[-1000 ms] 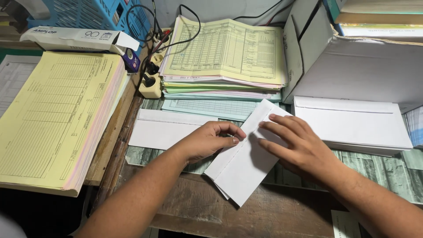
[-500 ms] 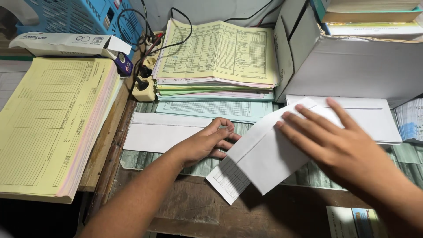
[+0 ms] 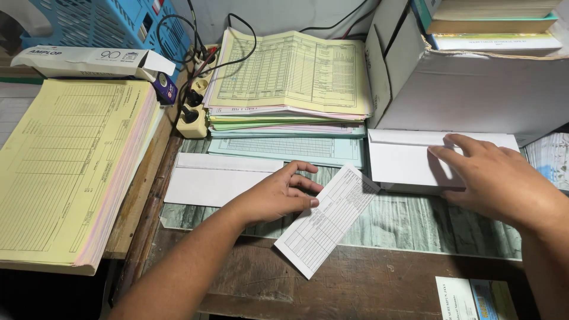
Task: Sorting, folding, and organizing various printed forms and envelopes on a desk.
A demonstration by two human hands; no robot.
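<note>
**Head view: hands at folded form and envelope stack**

Head camera looks down on a wooden desk [image 3: 379, 284] partly covered by a wood-grain mat [image 3: 415, 219].

Left hand [image 3: 278, 192]: rests palm down on the mat near the front edge of the desk, fingers loosely curled, fingertips [image 3: 313, 202] pressing the left edge of a folded printed form [image 3: 326, 222]. Nothing is clasped; the hand only pins the sheet. The form lies flat and diagonal, its lower corner past the mat edge onto bare wood.

Right hand [image 3: 498, 178]: open, fingers spread, laid flat on top of a stack of white envelopes [image 3: 409, 163] toward the right edge of the desk. The stack touches the front face of a white cardboard box [image 3: 474, 89].

Surroundings: a second stack of white envelopes [image 3: 207, 178] lies just left of the left hand. Behind it sits a pile of yellow, pink and blue ledger sheets [image 3: 290, 77]. A thick yellow form pad [image 3: 65, 166] occupies the left edge, beside a power strip [image 3: 195, 112].
</note>
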